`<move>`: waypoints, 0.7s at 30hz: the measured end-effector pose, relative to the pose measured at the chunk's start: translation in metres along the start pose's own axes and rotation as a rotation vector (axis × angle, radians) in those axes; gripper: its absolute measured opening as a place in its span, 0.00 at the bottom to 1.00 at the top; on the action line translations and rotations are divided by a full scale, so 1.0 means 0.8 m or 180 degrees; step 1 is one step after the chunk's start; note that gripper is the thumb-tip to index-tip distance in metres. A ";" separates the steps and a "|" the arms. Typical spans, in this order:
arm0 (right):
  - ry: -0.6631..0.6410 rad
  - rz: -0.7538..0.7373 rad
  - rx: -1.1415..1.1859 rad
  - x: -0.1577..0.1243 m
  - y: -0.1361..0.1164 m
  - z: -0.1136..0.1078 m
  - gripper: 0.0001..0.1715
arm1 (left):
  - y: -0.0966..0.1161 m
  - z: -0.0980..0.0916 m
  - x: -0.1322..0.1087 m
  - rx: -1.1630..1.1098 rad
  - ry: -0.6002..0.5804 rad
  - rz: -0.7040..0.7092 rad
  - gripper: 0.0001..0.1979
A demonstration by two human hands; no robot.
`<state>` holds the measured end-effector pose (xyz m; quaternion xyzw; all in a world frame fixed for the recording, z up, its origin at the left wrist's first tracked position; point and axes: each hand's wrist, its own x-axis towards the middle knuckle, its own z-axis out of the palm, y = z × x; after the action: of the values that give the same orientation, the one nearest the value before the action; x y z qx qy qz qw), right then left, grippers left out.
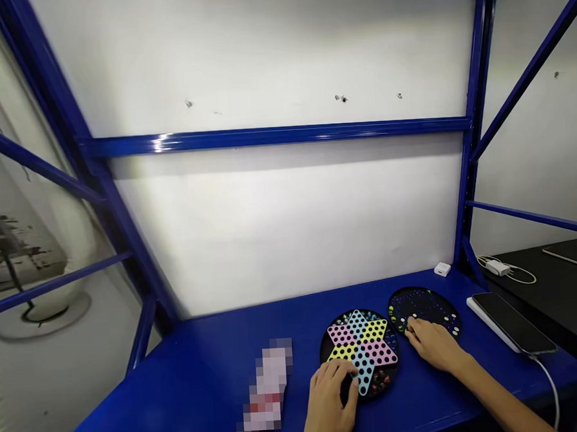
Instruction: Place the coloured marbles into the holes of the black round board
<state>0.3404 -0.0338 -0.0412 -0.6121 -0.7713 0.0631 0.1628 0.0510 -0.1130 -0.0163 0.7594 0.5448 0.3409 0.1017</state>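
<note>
A round black board with a star of pink, yellow and light-blue sections full of holes lies on the blue table. Colored marbles sit in its rim compartments. My left hand rests at its lower left edge, thumb and fingers apart, nothing seen between them. Behind it to the right is a round black tray with white and green pieces along its sides. Over the front left of this tray is my right hand, fingers bent together at the tips; whatever they hold is too small to make out.
A phone lies on a white block with a cable at the right. A small white adapter sits at the back. A blurred pink item lies left of the board. Blue rack posts frame the blue table.
</note>
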 end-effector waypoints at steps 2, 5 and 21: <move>-0.0040 -0.0054 -0.0407 -0.001 -0.003 0.006 0.17 | 0.000 0.000 0.000 -0.0008 -0.0050 -0.0007 0.08; -0.0113 -0.0133 -0.0634 0.001 0.001 0.009 0.20 | 0.000 0.000 0.000 -0.0010 -0.0072 -0.0039 0.08; 0.0403 -0.0191 0.0679 0.010 0.014 0.025 0.23 | -0.002 0.003 0.000 -0.0029 -0.0028 -0.0022 0.07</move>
<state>0.3428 -0.0216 -0.0617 -0.5707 -0.7663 0.1012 0.2771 0.0509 -0.1122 -0.0189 0.7586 0.5453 0.3397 0.1087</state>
